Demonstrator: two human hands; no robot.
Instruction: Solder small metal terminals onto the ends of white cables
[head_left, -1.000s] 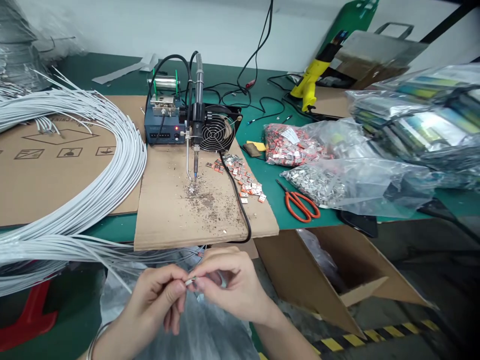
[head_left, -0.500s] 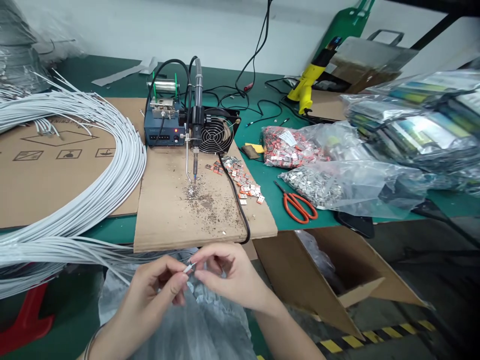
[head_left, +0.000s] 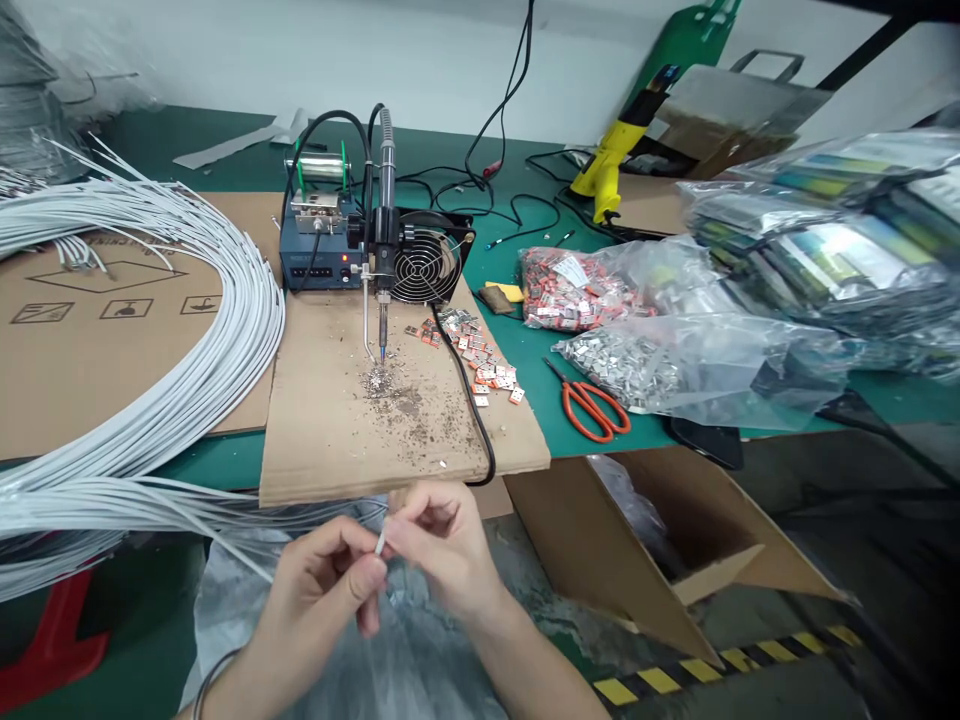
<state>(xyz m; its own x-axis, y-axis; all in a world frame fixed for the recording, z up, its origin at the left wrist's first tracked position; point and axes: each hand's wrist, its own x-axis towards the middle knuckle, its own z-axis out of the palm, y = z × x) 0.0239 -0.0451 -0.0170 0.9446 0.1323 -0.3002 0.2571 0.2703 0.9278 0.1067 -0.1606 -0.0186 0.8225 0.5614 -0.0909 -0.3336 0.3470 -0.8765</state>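
Green worktop [head_left: 525, 345] is partly covered by a cardboard sheet [head_left: 322, 440], strewn with dark crumbs and specks of metal. Below its near edge, a white cable end [head_left: 380, 542] is held between both hands: it is pinched by the closed fingers of the left hand [head_left: 326, 580], and its upper tip is gripped by the fingers of the right hand [head_left: 450, 560].

Because so little of the cable end is gripped, it could be lost if the pinch were loosened, or its tip bent if it were twisted too hard. At twelve o'clock from the hands, the soldering iron [head_left: 386, 235] is pointed downward; a light is lit on the blue unit [head_left: 322, 265], so a burn could be caused by brushing the metal tip. If the black cord [head_left: 469, 390] were snagged, the loose connectors [head_left: 487, 372] at one o'clock could be scattered.

Towards two o'clock, orange-and-white connectors are contained in one clear bag [head_left: 637, 265], and small silver pieces in another bag [head_left: 780, 370], with orange-handled scissors [head_left: 589, 400] beside it. At three o'clock, crumpled plastic [head_left: 637, 510] is seen inside an open cardboard box [head_left: 577, 540]. The cable bundle [head_left: 247, 300] is laid at ten o'clock.
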